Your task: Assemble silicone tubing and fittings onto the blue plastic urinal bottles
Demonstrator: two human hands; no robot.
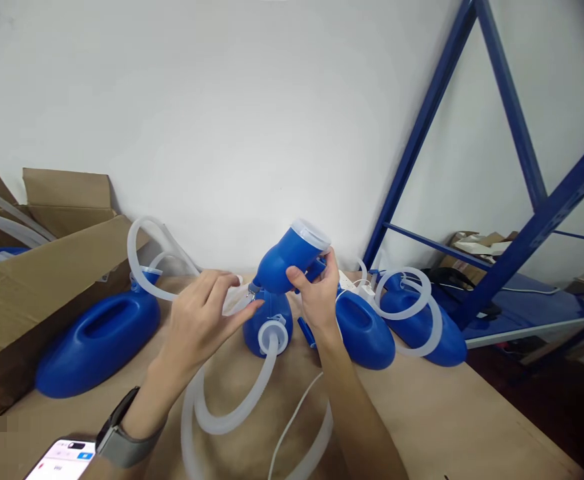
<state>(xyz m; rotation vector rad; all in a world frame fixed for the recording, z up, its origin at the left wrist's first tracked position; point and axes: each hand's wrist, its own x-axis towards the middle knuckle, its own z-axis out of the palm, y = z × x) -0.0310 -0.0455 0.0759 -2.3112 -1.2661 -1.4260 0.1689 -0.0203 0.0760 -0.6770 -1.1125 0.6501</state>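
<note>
My right hand (319, 290) grips a blue funnel-shaped urinal head (285, 260) by its small side handle. A whitish lid (311, 233) covers its wide end, which tilts up to the right. At its narrow lower end sits a small metal hose clamp (253, 291). My left hand (202, 310) has thumb and fingers curled around the translucent hose (232, 307) beside that clamp, thumb tip close under the metal. Directly behind and below stands a blue bottle (255, 333), its white cap (273, 337) facing me with a translucent hose (232, 420) coming out.
Another blue bottle (102, 340) lies left by an open cardboard box (52, 267) holding hoses. Two more blue bottles (365, 331) (429, 333) lie right, with a coiled hose (437, 327). A phone (65, 460) rests front left. A thin white cable (292, 420) crosses the wooden table (472, 420). A blue metal rack (422, 127) stands right.
</note>
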